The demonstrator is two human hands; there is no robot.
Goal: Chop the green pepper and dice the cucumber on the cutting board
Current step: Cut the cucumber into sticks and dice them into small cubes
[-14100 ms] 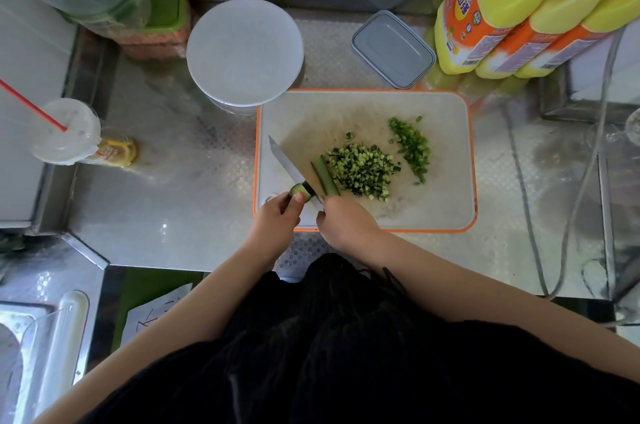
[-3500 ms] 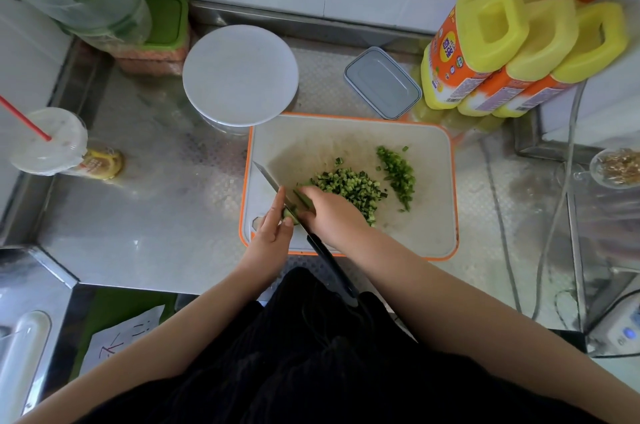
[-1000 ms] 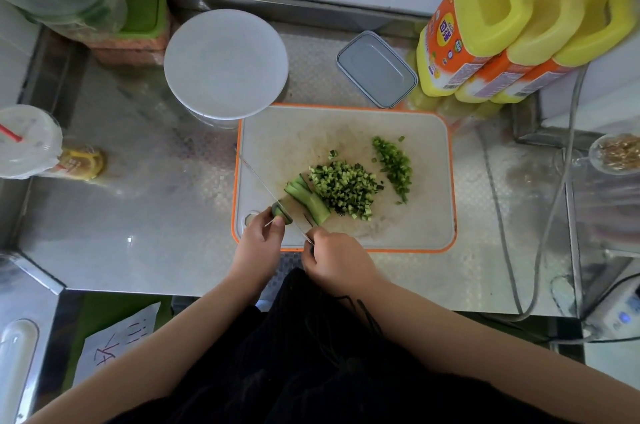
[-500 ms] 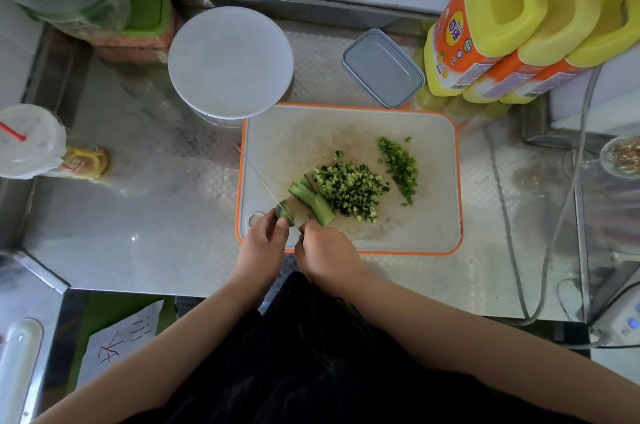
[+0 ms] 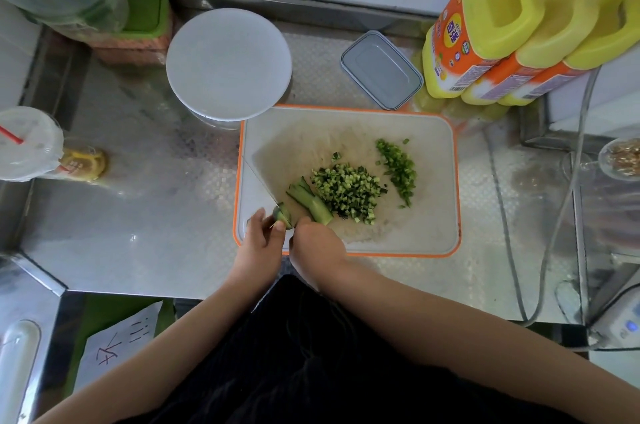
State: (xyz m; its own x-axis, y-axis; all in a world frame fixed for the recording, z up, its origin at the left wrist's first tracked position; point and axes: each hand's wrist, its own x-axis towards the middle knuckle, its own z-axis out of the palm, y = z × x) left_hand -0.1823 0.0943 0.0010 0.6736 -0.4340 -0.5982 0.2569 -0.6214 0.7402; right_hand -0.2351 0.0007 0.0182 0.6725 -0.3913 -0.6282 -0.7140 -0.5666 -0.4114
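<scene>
I judge pepper bits (image 5: 398, 169) and most cucumber dice (image 5: 346, 193) done; my left hand (image 5: 259, 243) pinches the last cucumber piece (image 5: 282, 215), my right hand (image 5: 317, 245) grips the knife (image 5: 259, 179).

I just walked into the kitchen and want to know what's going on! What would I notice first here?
First, the two hands at the near edge of the orange-rimmed cutting board: the left hand pinches a cucumber piece while the right hand holds a knife against it. Beside them lies a pile of diced cucumber, with chopped green pepper to its right. Three big yellow bottles stand at the back right.
</scene>
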